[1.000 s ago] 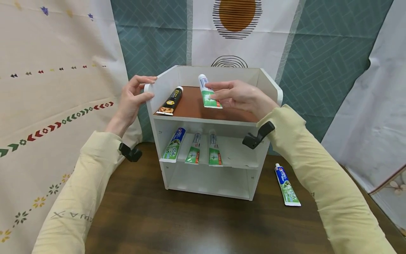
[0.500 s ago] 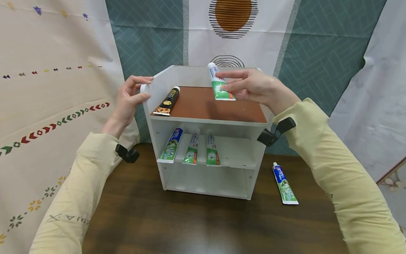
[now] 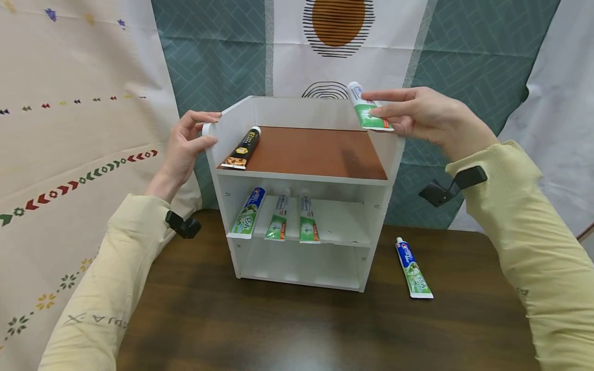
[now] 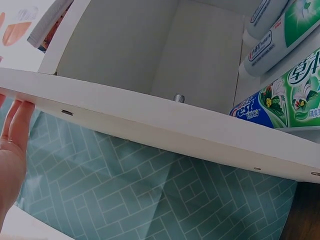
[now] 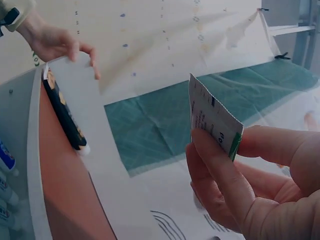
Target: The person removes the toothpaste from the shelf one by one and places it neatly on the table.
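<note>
In the head view my right hand [image 3: 427, 116] pinches a white and green toothpaste tube [image 3: 366, 109] above the right side of the shelf unit's top. The right wrist view shows its crimped end between thumb and fingers. My left hand [image 3: 182, 149] grips the upper left side panel of the white shelf unit [image 3: 301, 178]. A black toothpaste tube [image 3: 243, 148] lies on the brown top board [image 3: 311, 149], along its left side. On the middle shelf, a blue and green tube [image 3: 247, 212] lies left of two white and green tubes [image 3: 278, 216], side by side.
Another blue and green toothpaste tube [image 3: 414, 269] lies on the dark wooden table [image 3: 297, 330], right of the unit. The unit's bottom compartment [image 3: 299, 263] has a white floor. Patterned cloths [image 3: 209, 56] hang behind and at both sides.
My right hand has carried the white and green tube rightward and up from over the middle of the brown board. The left hand keeps its grip on the side panel.
</note>
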Action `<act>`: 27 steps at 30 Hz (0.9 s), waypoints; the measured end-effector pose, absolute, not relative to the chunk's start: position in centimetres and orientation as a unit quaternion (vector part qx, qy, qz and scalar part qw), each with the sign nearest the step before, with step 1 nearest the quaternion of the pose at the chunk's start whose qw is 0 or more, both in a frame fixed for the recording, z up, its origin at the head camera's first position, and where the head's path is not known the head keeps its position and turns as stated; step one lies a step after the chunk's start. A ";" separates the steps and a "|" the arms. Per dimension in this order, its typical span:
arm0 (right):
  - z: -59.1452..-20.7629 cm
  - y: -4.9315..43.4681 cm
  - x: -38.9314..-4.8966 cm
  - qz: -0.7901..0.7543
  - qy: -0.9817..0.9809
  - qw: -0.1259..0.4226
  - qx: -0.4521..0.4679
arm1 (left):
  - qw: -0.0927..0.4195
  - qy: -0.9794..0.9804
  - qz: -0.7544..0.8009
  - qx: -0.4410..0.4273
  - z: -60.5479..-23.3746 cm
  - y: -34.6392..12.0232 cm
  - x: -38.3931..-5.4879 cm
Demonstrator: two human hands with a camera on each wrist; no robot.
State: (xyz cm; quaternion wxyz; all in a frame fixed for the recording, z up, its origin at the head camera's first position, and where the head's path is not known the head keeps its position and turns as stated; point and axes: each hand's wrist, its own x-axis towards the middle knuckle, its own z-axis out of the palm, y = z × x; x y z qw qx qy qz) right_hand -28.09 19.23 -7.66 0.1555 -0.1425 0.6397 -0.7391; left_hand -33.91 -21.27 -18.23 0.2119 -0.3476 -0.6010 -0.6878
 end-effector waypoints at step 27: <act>-10.2 28.4 -28.1 -0.752 0.640 0.130 -0.084 | 0.219 -0.609 -0.683 -0.339 -18.4 -21.2 -33.9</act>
